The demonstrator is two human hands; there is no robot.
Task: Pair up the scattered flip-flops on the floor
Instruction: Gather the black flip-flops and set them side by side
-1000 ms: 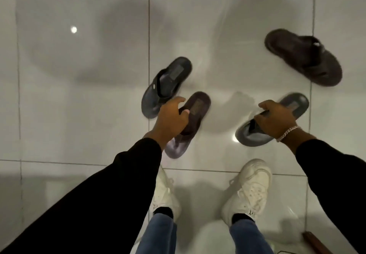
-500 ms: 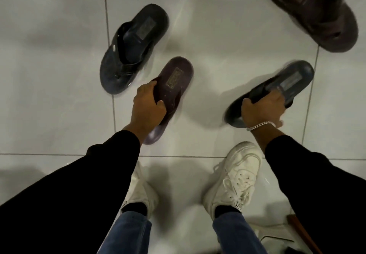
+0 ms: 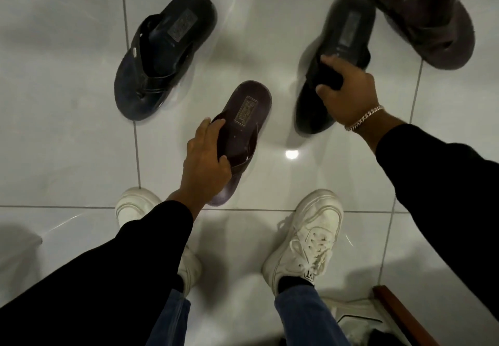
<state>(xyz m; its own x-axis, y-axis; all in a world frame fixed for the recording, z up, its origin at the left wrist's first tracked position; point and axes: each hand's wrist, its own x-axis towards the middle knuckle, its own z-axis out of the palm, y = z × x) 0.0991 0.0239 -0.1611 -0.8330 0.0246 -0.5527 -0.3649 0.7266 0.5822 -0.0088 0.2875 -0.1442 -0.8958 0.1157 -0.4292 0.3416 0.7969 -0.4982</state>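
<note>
Though gripped, flip-flop (image 3: 244, 119) beyond left hand (image 3: 205, 162).

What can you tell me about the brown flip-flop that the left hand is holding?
The brown flip-flop is a dark reddish-brown sandal with a smooth, slightly shiny footbed that looks like leather or rubber. A rectangular embossed label sits on the heel part, and a Y-shaped strap of the same colour crosses the front. Its heel points away from the person, its toe toward the white sneakers. The left hand grips its left edge and strap. Whether the sole rests on the white tiled floor cannot be told.
</note>
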